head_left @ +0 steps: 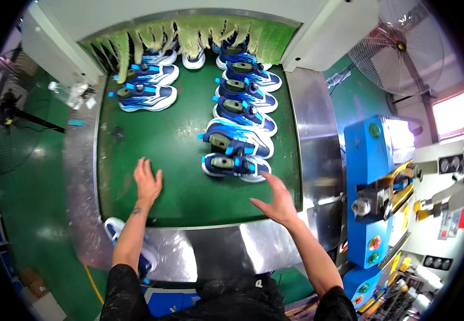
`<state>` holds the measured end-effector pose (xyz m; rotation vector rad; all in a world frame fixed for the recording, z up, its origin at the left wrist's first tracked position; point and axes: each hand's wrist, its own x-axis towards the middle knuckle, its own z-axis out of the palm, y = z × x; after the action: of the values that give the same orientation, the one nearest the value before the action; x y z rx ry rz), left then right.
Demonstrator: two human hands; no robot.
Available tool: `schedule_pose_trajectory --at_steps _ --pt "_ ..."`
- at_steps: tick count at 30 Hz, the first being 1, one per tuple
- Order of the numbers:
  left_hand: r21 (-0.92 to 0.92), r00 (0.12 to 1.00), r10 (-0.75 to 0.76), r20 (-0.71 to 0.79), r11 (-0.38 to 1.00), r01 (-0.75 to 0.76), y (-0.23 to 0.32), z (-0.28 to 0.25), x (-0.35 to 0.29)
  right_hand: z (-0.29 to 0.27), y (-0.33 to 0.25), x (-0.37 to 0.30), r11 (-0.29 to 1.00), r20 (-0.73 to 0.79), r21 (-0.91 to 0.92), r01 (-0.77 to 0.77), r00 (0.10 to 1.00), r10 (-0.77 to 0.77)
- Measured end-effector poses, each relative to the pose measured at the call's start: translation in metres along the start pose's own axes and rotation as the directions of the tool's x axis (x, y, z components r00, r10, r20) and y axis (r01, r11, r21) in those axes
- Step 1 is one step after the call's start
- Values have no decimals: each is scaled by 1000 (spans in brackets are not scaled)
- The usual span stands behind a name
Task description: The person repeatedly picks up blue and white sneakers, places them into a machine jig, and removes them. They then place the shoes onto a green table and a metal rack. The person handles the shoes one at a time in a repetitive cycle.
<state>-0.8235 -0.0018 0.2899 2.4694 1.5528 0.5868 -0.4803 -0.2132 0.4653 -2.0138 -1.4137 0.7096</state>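
Note:
My left hand [147,182] is over the green conveyor belt [178,198], fingers stretched out, holding nothing. My right hand [280,202] has its thumb spread from its fingers. Its fingertips reach the toe of the nearest sneaker [234,167] in the right-hand row; whether they touch it I cannot tell. Several blue and white sneakers with lasts inside lie in that row, toes pointing right, among them a sneaker [237,138] just beyond. At the far left, another sneaker [146,98] leads a shorter group. One more sneaker [115,229] sits on the near metal ledge, partly hidden behind my left forearm.
A frayed green strip curtain [189,33] hangs over the far opening, partly covering several shoes. Metal borders [317,155] frame the belt. A blue machine [368,214] with buttons stands at the right. Fans [397,45] stand on both sides.

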Motion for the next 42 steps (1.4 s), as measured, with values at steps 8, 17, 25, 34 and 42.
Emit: schedule_pose_trajectory --at_steps 8,17,25,34,42 --pt "-96 999 -19 29 995 21 -3 10 40 100 34 76 972 -281 -201 -123 958 63" --pt "-569 641 -82 763 385 727 98 -72 55 10 -107 -69 806 -87 507 -306 912 401" --pt "-472 370 741 560 -82 878 274 -262 -1 -112 -146 -184 917 -492 249 313 856 -159" --pt "-599 529 698 482 -178 780 455 -234 -171 -113 -86 -356 698 -444 700 155 859 255" --pt "-962 697 684 215 272 29 633 -158 -150 -163 -7 -461 525 -470 849 60 541 697"
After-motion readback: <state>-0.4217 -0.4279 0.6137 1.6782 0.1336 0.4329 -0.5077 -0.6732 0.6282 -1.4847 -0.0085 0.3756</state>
